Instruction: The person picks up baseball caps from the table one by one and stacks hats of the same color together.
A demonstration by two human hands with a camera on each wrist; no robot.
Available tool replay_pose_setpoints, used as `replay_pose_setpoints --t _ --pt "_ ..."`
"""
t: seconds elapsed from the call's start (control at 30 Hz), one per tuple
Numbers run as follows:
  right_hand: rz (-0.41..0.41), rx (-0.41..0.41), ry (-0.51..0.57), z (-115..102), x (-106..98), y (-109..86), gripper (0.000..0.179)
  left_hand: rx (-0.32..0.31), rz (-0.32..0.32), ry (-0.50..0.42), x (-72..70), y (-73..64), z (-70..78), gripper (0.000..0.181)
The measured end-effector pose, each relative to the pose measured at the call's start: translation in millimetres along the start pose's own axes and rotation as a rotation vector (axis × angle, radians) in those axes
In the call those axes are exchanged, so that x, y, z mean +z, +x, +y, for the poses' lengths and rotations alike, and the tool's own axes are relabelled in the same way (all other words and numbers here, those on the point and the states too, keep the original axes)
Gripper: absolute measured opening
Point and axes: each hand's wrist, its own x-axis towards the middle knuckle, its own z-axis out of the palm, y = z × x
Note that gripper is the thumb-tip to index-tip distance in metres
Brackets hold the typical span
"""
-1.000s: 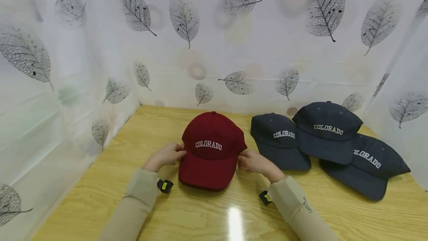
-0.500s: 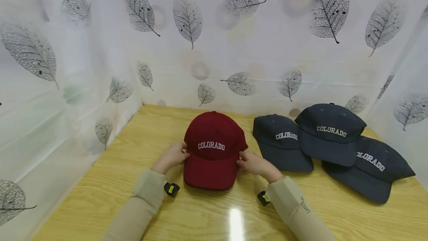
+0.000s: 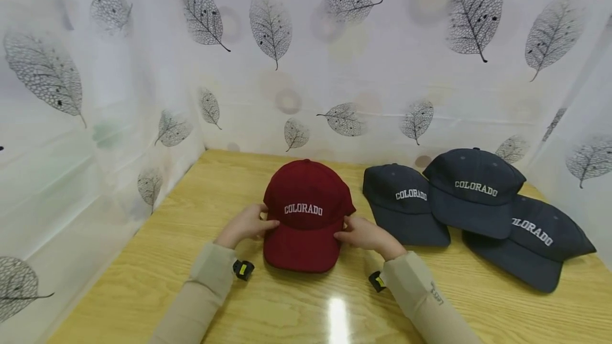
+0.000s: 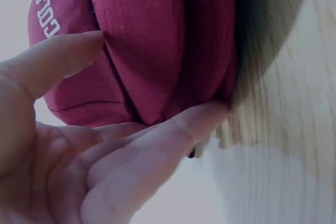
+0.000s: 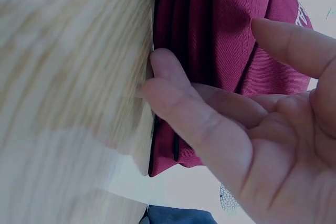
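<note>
The red cap (image 3: 306, 248) sits just about mid-frame, the left hand (image 3: 245, 225) gripping one edge of it between thumb and fingers, the right hand (image 3: 367, 235) gripping the other. Under it spreads a yellowish wood-grained table (image 3: 282, 312), shiny enough to throw a white glare (image 3: 338, 318) at bottom centre. Navy caps (image 3: 473, 195) overlap at right; leaf-printed sheeting (image 3: 306, 46) hangs across the top and down both sides.
</note>
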Motion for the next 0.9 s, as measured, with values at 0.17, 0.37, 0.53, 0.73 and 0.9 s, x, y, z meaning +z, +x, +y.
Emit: replay_pose_setpoints --t 0.17,0.37,0.53,0.73,0.9 --pt "0.018 0.01 -0.019 1 2 1.2 0.034 -0.006 -0.006 0.022 1.4 -0.9 0.4 0.048" --pt "0.047 0.008 -0.104 -3 2 0.5 0.017 -0.01 0.014 0.086 4.0 -0.3 5.2 0.039" --pt "0.067 0.012 -0.172 -7 2 0.6 0.015 0.008 0.031 0.15 4.4 -2.8 11.3 0.03" --pt "0.077 0.003 -0.18 -9 3 1.4 0.017 0.027 0.03 0.186 2.7 -3.4 11.4 0.028" --pt "0.106 0.036 -0.173 -12 3 0.7 0.025 0.056 0.043 0.219 -2.5 -5.4 8.1 0.045"
